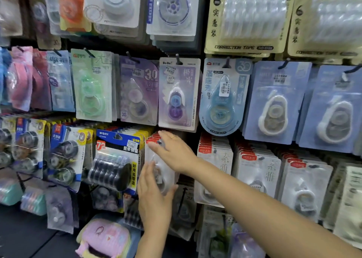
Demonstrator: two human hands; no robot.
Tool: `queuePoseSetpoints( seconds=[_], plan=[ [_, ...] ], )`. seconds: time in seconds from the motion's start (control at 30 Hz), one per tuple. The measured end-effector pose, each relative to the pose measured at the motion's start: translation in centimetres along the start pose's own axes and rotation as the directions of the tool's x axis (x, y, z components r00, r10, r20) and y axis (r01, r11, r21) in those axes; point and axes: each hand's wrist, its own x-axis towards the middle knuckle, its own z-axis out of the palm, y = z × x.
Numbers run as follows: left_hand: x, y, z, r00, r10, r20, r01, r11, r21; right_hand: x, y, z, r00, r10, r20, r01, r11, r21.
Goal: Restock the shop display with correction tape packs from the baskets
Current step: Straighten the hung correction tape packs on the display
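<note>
- My right arm comes in from 4 o'clock; left forearm rises from 6 o'clock. No baskets in view.
- Left hand (154,195): grip spread, fingers straight, palm against the lower edge of the white pack (159,171) at frame centre, thumb out at its 3 o'clock side.
- Right hand (174,151): grip spread too, flat fingers laid over the pack's red header (151,140), ring on one finger. Nothing pinched by either hand.
- Task's thing: that white pack sits at the front of a hanging stack, just right of the black multi-roll pack (117,159), with matching red-header stacks (215,159) at 3 o'clock.
- Step in hand, my read: seating the pack on its hook and squaring the stack. Hook itself hidden under my fingers, so can't confirm it's threaded.
- Next move calls for: push back flush, let go, fetch another from a basket.
- Farther up at 12 o'clock: purple pack (178,93) and blue pack (223,97) on pegs.
</note>
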Motion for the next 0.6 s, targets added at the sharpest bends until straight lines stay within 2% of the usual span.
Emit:
queuePoseSetpoints(
  seconds=[0.23, 0.6],
  plan=[
    [0.4, -0.4, -0.5, 1.000, 0.010, 0.014, -0.011, 0.998, 0.060, 2.0, 1.3, 0.3, 0.997, 0.043, 0.062, -0.034, 0.990, -0.138],
    [0.6, -0.9, -0.7, 0.999, 0.017, -0.030, -0.017, 1.000, 0.001, 0.2, 1.0, -0.1, 0.997, 0.037, 0.074, -0.027, 0.992, -0.125]
  ],
)
